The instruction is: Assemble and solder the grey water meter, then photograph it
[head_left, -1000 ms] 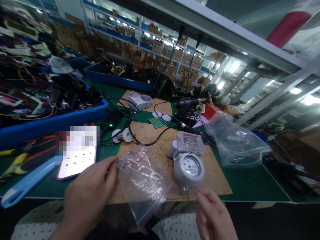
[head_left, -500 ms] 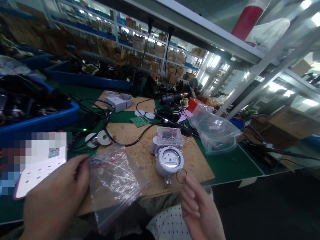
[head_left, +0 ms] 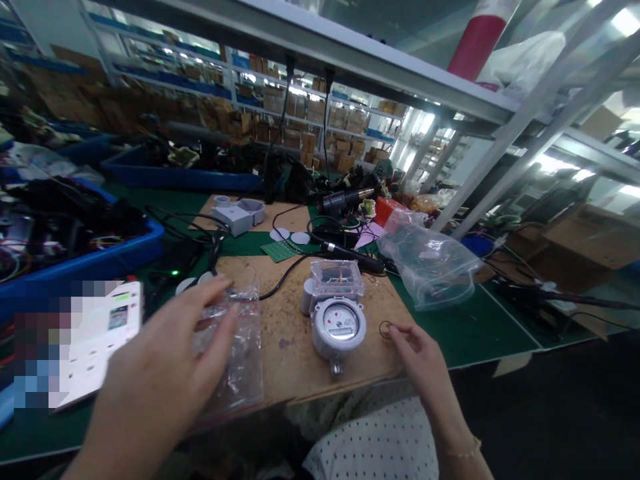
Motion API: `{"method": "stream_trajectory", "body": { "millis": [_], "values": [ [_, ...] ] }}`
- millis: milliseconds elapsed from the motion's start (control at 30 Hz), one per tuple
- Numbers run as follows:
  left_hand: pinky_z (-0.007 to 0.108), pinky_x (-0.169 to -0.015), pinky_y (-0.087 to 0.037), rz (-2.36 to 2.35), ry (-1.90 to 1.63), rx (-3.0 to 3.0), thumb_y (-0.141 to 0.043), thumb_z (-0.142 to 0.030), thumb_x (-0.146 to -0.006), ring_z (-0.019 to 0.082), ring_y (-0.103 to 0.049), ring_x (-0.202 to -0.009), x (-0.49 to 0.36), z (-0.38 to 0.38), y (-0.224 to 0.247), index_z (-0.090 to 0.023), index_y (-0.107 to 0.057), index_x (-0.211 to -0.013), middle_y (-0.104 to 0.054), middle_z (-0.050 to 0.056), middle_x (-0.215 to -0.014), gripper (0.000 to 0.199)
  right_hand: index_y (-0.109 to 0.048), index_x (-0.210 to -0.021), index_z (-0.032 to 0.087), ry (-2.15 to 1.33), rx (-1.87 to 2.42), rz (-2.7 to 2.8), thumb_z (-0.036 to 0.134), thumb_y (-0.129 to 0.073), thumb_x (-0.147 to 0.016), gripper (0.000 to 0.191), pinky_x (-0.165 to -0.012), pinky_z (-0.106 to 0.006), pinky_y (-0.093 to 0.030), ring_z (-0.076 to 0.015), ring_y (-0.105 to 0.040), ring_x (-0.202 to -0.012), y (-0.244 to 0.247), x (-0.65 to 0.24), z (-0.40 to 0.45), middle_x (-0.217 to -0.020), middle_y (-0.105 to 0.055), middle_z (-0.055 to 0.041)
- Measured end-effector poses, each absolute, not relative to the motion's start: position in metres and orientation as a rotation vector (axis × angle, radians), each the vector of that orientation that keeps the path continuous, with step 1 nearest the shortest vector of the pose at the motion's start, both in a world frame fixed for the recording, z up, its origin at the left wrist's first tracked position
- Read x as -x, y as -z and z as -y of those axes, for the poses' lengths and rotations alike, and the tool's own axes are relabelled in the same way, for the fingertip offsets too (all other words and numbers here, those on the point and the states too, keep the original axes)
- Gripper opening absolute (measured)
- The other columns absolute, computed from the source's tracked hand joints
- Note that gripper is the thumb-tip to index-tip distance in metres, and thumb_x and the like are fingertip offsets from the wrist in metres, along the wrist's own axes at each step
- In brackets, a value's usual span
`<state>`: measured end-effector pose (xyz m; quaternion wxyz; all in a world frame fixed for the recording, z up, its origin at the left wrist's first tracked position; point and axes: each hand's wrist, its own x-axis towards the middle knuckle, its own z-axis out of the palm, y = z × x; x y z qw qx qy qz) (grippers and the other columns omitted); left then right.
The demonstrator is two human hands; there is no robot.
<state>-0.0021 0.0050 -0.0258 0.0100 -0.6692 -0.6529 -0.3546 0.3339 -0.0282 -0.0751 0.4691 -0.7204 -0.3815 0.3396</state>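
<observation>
A thin black O-ring (head_left: 383, 333) is pinched between the thumb and fingers of my right hand (head_left: 417, 353), over the right side of the brown board. To its left stands a round grey meter (head_left: 338, 327) with a glass-covered dial and a metal fitting at the bottom. A clear box (head_left: 337, 277) with wires inside adjoins the meter's top. My left hand (head_left: 170, 353) is over a clear zip bag (head_left: 237, 373) at the board's left, thumb and fingers apart. That hand hides part of the bag and its contents.
The brown board (head_left: 285, 343) lies on a green bench. Behind are a green circuit board (head_left: 279, 251), a grey housing (head_left: 233, 218) and black cables. At left are a lit phone (head_left: 95, 340) and a blue bin (head_left: 125, 243); a plastic bag (head_left: 435, 260) lies at right.
My left hand has moved right and its fingers have spread; the zip bag now lies flatter on the board. My right hand has carried the O-ring rightward, away from the meter.
</observation>
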Motion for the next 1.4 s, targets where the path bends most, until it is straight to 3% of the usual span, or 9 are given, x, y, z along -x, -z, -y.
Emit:
{"method": "stream_trajectory", "body": {
  "millis": [267, 433, 667, 800, 900, 1000, 1100, 1267, 1400],
  "values": [
    [0.056, -0.1, -0.058, 1.656, 1.117, 2.465, -0.071, -0.057, -0.087, 0.042, -0.048, -0.143, -0.11, 0.033, 0.044, -0.022, -0.029, -0.158, -0.03, 0.02, -0.167, 0.089, -0.074, -0.102, 0.022, -0.521, 2.083, 1.263, 0.062, -0.062, -0.08, 0.046, -0.076, -0.035, -0.041, -0.0256, -0.063, -0.084, 0.074, -0.359, 0.018, -0.089, -0.071, -0.0055],
    [0.058, -0.096, -0.061, 1.792, 1.162, 2.443, -0.074, -0.039, -0.089, 0.047, -0.047, -0.143, -0.133, 0.032, 0.07, -0.025, -0.006, -0.163, -0.013, 0.025, -0.171, 0.101, -0.068, -0.124, 0.025, -0.298, 2.033, 1.377, 0.058, -0.054, -0.078, 0.058, -0.078, -0.037, -0.043, -0.0239, -0.062, -0.082, 0.067, -0.358, 0.01, -0.097, -0.068, -0.005],
    [0.061, -0.102, -0.058, 1.751, 1.296, 2.615, -0.072, -0.03, -0.086, 0.047, -0.049, -0.141, -0.116, 0.019, 0.082, -0.022, 0.0, -0.162, -0.021, 0.028, -0.168, 0.105, -0.075, -0.105, 0.025, -0.165, 1.855, 1.652, 0.061, -0.053, -0.077, 0.051, -0.072, -0.041, -0.048, -0.0246, -0.065, -0.078, 0.057, -0.344, -0.026, -0.1, -0.068, -0.0081],
    [0.058, -0.107, -0.056, 1.746, 1.427, 2.803, -0.077, -0.027, -0.076, 0.042, -0.057, -0.135, -0.092, 0.008, 0.066, -0.023, -0.008, -0.162, -0.042, 0.022, -0.16, 0.11, -0.075, -0.108, 0.027, -0.279, 1.891, 1.509, 0.061, -0.06, -0.075, 0.05, -0.071, -0.046, -0.05, -0.0269, -0.066, -0.073, 0.057, -0.333, -0.03, -0.105, -0.071, -0.013],
    [0.054, -0.108, -0.056, 1.718, 1.437, 2.956, -0.079, -0.024, -0.074, 0.038, -0.061, -0.131, -0.071, -0.001, 0.05, -0.026, -0.014, -0.163, -0.052, 0.015, -0.155, 0.111, -0.066, -0.129, 0.031, -0.497, 1.628, 1.31, 0.05, -0.066, -0.08, 0.053, -0.097, -0.047, -0.053, -0.0299, -0.068, -0.11, 0.063, -0.323, -0.029, -0.13, -0.067, -0.0095],
    [0.055, -0.112, -0.052, 1.667, 1.385, 3.041, -0.079, -0.02, -0.074, 0.038, -0.057, -0.135, -0.063, -0.005, 0.039, -0.031, -0.015, -0.164, -0.048, 0.011, -0.159, 0.111, -0.051, -0.147, 0.031, -0.784, 1.256, 1.261, 0.04, -0.068, -0.082, 0.068, -0.119, -0.047, -0.042, -0.0292, -0.051, -0.14, 0.072, -0.314, -0.029, -0.151, -0.053, -0.0069],
    [0.056, -0.115, -0.049, 1.745, 1.379, 2.977, -0.077, -0.02, -0.076, 0.037, -0.055, -0.138, -0.073, -0.003, 0.041, -0.029, -0.014, -0.164, -0.046, 0.013, -0.16, 0.108, -0.049, -0.148, 0.028, -0.868, 1.174, 1.317, 0.042, -0.07, -0.089, 0.064, -0.119, -0.043, -0.044, -0.0274, -0.051, -0.14, 0.072, -0.306, -0.029, -0.152, -0.051, -0.0089],
    [0.059, -0.112, -0.049, 1.932, 1.463, 2.665, -0.08, -0.035, -0.08, 0.039, -0.05, -0.142, -0.104, 0.001, 0.057, -0.026, -0.014, -0.161, -0.043, 0.018, -0.16, 0.105, -0.064, -0.125, 0.022, -0.506, 1.277, 1.452, 0.045, -0.075, -0.091, 0.043, -0.113, -0.044, -0.049, -0.0251, -0.063, -0.122, 0.053, -0.298, -0.027, -0.13, -0.065, -0.0101],
    [0.058, -0.104, -0.054, 1.947, 1.422, 2.597, -0.075, -0.034, -0.084, 0.04, -0.057, -0.135, -0.112, 0.002, 0.06, -0.024, -0.017, -0.159, -0.05, 0.021, -0.154, 0.095, -0.058, -0.134, 0.02, -0.454, 1.277, 1.515, 0.051, -0.073, -0.091, 0.055, -0.116, -0.044, -0.047, -0.0254, -0.059, -0.128, 0.035, -0.299, -0.034, -0.139, -0.059, -0.0123]
  ]
}}
